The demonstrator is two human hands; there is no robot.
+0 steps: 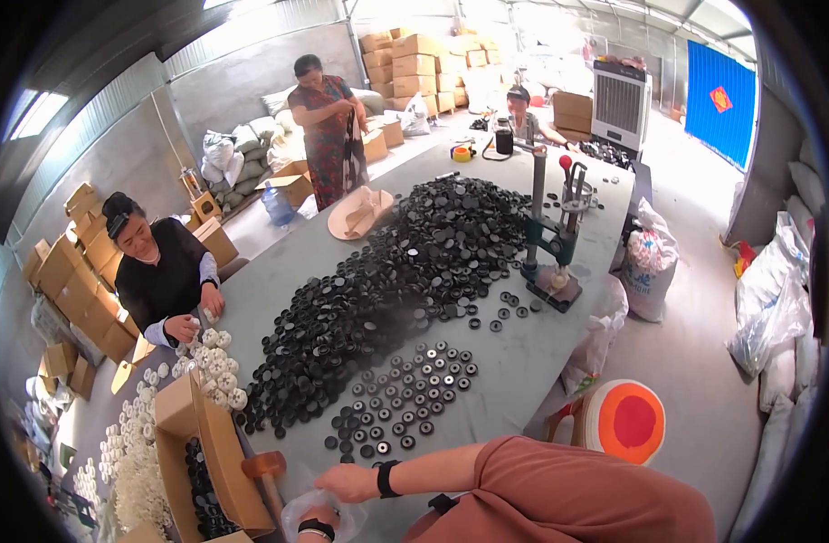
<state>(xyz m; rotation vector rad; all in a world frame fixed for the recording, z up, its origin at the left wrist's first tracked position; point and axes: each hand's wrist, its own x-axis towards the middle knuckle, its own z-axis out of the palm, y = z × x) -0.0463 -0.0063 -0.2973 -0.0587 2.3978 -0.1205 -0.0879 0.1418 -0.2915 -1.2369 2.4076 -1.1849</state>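
Note:
At the lower edge of the table, both my hands are on a clear plastic bag (297, 509). My right hand (347, 482), with a black band on its wrist, is closed on the bag's upper side. Just below it, my left hand (324, 516) is closed on the bag too, its fingers partly hidden by the plastic. A wooden mallet (266, 465) lies left of the bag, beside an open cardboard box (217, 443) with black round pieces in it. Black discs with metal centres (405, 389) are spread out above my right hand.
A large heap of black round caps (378, 290) covers the middle of the table (496, 380). A green hand press (555, 244) stands at its right. White pieces (217, 366) lie by a seated person (166, 271). An orange-topped stool (624, 421) and sacks (650, 262) are at right.

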